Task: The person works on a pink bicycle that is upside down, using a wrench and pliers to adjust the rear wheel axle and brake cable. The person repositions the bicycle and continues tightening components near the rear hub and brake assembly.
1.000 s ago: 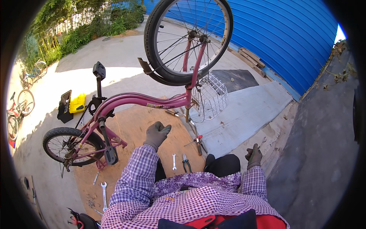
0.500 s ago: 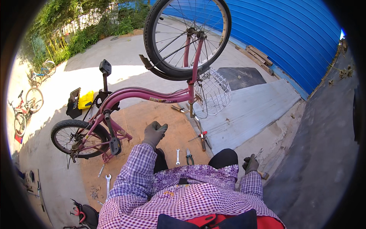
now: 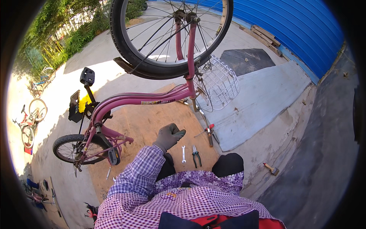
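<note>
A pink bicycle stands upside down in front of me, its front wheel raised and its rear wheel at the left. My left hand, in a grey glove, hovers over the brown board with its fingers curled together. Whatever they may hold is hidden. Close by this hand lie a double-ended wrench and a pair of pliers. Beyond them, a red-handled screwdriver rests by a handlebar grip. My right hand is out of sight.
The brown board lies under the bicycle, with a pale blue sheet to its right. A white wire basket hangs at the bicycle's front. Further left is a black and yellow toolbox. A wooden-handled brush lies at right.
My left hand has shifted right and slightly forward, still closed. My right hand, earlier at the right with a shiny metal tool, has left the view. The whole view has shifted too.
</note>
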`<control>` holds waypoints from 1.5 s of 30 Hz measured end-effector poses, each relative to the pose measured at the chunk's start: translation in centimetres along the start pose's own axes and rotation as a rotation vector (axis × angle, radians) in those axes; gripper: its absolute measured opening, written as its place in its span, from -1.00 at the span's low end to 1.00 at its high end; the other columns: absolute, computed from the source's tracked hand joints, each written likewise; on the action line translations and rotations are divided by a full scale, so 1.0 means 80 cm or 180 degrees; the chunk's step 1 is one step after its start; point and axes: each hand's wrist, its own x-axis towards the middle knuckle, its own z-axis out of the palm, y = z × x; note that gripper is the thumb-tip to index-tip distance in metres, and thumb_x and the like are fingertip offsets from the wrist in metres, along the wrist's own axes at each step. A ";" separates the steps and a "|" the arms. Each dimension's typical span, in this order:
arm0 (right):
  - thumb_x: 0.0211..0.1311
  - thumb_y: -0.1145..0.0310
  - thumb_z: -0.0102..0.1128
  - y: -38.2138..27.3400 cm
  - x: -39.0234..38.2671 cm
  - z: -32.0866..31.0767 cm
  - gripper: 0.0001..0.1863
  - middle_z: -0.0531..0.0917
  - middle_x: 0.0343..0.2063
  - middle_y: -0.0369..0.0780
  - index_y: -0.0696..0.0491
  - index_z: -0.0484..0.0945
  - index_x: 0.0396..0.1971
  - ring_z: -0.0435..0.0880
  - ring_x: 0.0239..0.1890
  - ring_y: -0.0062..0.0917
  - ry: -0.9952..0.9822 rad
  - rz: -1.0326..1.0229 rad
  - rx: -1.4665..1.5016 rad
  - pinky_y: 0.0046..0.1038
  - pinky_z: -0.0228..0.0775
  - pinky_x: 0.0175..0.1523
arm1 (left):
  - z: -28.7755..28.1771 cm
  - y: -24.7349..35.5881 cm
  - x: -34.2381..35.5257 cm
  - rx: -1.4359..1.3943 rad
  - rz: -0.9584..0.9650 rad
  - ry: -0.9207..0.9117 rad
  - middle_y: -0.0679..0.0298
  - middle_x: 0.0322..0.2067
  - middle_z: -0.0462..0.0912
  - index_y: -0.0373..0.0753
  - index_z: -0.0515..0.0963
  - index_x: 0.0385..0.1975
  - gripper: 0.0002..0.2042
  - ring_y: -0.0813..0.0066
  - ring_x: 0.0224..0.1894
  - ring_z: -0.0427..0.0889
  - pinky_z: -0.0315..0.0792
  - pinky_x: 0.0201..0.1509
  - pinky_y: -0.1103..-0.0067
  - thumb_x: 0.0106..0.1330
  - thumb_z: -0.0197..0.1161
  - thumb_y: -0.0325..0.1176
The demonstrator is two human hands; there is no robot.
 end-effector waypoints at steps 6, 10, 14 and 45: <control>0.41 0.01 0.24 -0.019 0.018 0.059 -0.62 0.69 -0.45 -0.10 0.07 0.58 -0.33 0.64 -0.48 -0.26 0.0064 0.0017 -0.0509 -0.18 0.52 -0.35 | 0.046 0.021 0.016 0.0406 0.0471 -0.0798 0.32 -0.59 0.52 -0.27 0.45 -0.61 -0.64 0.54 -0.50 0.53 0.44 -0.41 0.50 0.22 0.55 -0.32; 0.40 0.01 0.25 -0.033 0.026 0.094 -0.62 0.69 -0.43 -0.08 0.08 0.58 -0.32 0.65 -0.45 -0.24 0.0136 0.0041 -0.0777 -0.17 0.52 -0.33 | 0.050 0.024 0.032 0.0387 0.0528 -0.1300 0.23 -0.55 0.59 -0.27 0.39 -0.65 -0.62 0.42 -0.41 0.62 0.47 -0.37 0.45 0.14 0.57 -0.41; 0.39 0.01 0.26 -0.038 0.042 0.125 -0.62 0.70 -0.41 -0.07 0.08 0.59 -0.31 0.65 -0.42 -0.22 0.0262 0.0221 -0.0986 -0.17 0.53 -0.30 | 0.049 -0.015 0.092 0.0505 0.0171 -0.0928 0.13 -0.48 0.64 -0.27 0.31 -0.68 -0.59 0.39 -0.40 0.64 0.47 -0.35 0.49 0.13 0.53 -0.52; 0.32 0.00 0.35 -0.001 -0.138 0.106 -0.58 0.74 -0.26 0.02 0.11 0.63 -0.19 0.73 -0.19 -0.08 0.0144 0.1444 -0.1774 -0.13 0.57 -0.07 | 0.106 -0.066 0.086 0.2271 -0.0985 -0.3012 0.07 -0.42 0.63 -0.31 0.60 -0.46 -0.65 0.07 -0.35 0.66 0.51 -0.23 0.26 0.24 0.47 -0.10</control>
